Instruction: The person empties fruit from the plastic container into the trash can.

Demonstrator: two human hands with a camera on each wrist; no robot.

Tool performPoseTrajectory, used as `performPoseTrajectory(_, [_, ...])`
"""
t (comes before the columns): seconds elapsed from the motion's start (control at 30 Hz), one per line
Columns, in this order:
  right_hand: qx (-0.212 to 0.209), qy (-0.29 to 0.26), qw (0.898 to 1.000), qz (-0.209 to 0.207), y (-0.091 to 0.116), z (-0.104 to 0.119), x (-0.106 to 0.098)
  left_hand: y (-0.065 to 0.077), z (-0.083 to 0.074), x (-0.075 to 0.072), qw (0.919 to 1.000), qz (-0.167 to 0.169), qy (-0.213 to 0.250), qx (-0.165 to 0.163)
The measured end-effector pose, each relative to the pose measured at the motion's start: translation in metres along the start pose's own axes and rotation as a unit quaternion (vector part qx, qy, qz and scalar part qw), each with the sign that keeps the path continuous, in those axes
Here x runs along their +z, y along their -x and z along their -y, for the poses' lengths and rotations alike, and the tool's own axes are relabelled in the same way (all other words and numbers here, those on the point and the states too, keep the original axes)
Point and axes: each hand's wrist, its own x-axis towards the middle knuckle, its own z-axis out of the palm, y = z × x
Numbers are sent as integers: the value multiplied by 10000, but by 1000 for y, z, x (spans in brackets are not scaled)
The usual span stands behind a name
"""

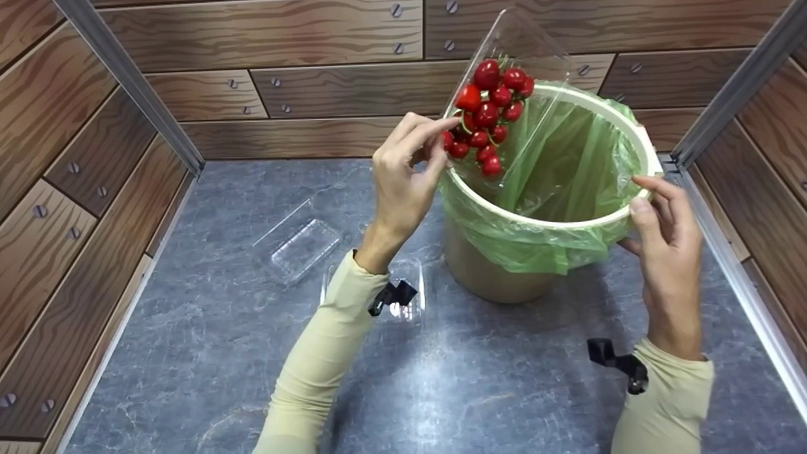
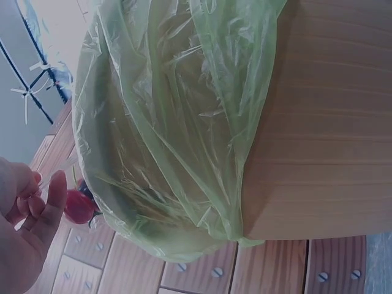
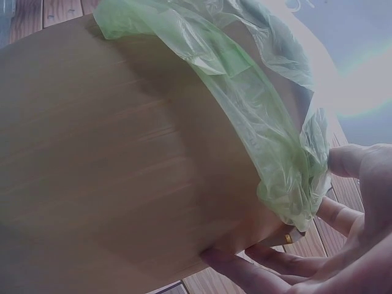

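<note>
My left hand pinches the near left edge of a clear plastic tray, tilted up over the left side of a bin. Glossy red cherries with green stems lie bunched in the tray. The bin is tan and lined with a green plastic bag, folded over its pale rim. At the rim's right side, my right hand grips it with the thumb and fingers. In the right wrist view, the fingers reach under the bag's edge along the bin wall.
Two more clear plastic containers lie on the grey marbled surface: one at the left, another partly hidden behind the left forearm. Wood-patterned walls with metal corner posts enclose the surface.
</note>
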Motion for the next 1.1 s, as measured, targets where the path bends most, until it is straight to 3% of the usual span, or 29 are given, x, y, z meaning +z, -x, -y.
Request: performPoseTrajectory(1.1, [-32, 68, 10000, -37, 0, -1, 1, 4, 2, 2, 9934, 271, -537, 974])
